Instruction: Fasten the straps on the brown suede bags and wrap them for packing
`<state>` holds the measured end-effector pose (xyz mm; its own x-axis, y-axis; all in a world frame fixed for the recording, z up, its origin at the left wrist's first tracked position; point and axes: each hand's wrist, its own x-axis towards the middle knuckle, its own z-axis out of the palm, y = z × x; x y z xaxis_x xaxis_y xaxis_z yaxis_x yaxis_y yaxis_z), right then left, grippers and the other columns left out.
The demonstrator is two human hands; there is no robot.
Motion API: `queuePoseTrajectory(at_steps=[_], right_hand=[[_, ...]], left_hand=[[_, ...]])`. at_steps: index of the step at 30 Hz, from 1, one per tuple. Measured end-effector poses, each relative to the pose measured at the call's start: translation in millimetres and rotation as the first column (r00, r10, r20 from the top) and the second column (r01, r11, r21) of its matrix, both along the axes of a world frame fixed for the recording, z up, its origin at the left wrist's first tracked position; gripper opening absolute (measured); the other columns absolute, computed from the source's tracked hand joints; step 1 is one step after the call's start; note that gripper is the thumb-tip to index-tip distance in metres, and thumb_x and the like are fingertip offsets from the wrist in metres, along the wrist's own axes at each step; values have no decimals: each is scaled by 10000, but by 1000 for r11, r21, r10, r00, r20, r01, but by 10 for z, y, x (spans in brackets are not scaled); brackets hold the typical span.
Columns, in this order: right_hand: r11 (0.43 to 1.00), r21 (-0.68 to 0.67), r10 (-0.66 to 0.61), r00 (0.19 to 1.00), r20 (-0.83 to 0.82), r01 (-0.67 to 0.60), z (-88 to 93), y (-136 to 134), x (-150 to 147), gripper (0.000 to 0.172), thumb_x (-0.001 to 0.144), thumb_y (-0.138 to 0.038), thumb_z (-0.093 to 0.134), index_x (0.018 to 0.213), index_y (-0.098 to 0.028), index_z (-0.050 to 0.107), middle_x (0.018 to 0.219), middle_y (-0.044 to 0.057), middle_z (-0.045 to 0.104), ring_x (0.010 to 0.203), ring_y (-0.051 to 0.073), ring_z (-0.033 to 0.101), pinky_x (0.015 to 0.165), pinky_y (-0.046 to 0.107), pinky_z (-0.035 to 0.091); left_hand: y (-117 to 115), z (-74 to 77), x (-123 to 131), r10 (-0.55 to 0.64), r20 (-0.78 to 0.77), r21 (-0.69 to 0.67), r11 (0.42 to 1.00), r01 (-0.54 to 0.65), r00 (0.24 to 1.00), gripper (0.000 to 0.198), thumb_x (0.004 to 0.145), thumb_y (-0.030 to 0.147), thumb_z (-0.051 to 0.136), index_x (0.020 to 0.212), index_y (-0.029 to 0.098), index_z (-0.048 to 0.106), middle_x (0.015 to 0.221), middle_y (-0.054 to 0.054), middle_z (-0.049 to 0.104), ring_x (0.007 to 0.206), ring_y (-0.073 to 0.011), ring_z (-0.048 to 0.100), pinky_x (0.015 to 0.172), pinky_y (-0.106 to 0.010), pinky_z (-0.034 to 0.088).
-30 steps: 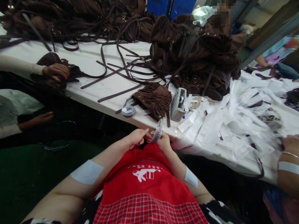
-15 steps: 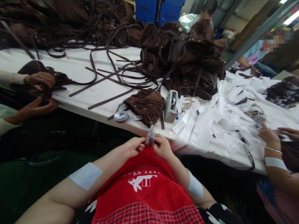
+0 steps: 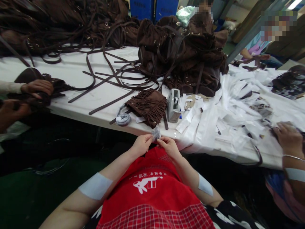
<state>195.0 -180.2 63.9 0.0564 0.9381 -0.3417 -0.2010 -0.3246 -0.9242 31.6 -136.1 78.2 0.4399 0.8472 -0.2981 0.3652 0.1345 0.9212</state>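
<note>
My left hand [image 3: 142, 144] and my right hand [image 3: 169, 147] meet just below the table's front edge, above my red apron [image 3: 152, 190]. Both pinch a small crumpled piece of clear plastic wrap [image 3: 156, 133] between their fingertips. A little beyond them on the white table [image 3: 78, 108] lie a brown fringed suede bag [image 3: 149, 106], a coiled grey-wrapped strap [image 3: 123, 119] to its left and a grey tape dispenser [image 3: 173, 105] to its right.
Brown bags [image 3: 181, 54] and loose straps [image 3: 111, 76] heap across the back of the table. White paper strips [image 3: 214, 117] cover the right side. A person's hands [image 3: 37, 87] hold a dark bag at far left; another person's hand [image 3: 288, 138] rests at right.
The clear plastic piece stood upright between my hands; now it is bunched smaller at my fingertips. The left person's lower hand has dropped; the right person's hand has moved over the paper.
</note>
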Motion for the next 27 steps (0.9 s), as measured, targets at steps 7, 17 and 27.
queuePoseTrajectory(at_steps=[7, 17, 27], right_hand=[[990, -132, -67, 987, -147, 48, -27, 27, -6, 468, 528, -462, 885, 803, -158, 660, 642, 12, 697, 529, 123, 616, 510, 223, 449], [943, -316, -55, 885, -463, -106, -112, 107, 40, 355, 532, -306, 916, 715, -108, 683, 560, -26, 597, 447, 23, 383, 414, 168, 210], [970, -244, -85, 921, -381, -12, -271, 119, -191, 391, 560, -388, 880, 726, -103, 671, 588, -10, 607, 448, 43, 398, 430, 205, 239]], left_hand=[[15, 45, -37, -153, -93, 145, 976, 165, 984, 333, 945, 375, 432, 862, 185, 692, 571, 18, 593, 476, -130, 509, 505, -221, 372], [131, 37, -122, -314, -280, 319, 861, 397, 907, 250, 888, 191, 460, 802, 188, 694, 795, -50, 680, 782, -198, 617, 755, -274, 442], [-56, 2, 28, 10, -99, -234, 972, -33, 995, 385, 897, 308, 389, 1192, 137, 569, 527, 9, 619, 387, -165, 581, 381, -224, 406]])
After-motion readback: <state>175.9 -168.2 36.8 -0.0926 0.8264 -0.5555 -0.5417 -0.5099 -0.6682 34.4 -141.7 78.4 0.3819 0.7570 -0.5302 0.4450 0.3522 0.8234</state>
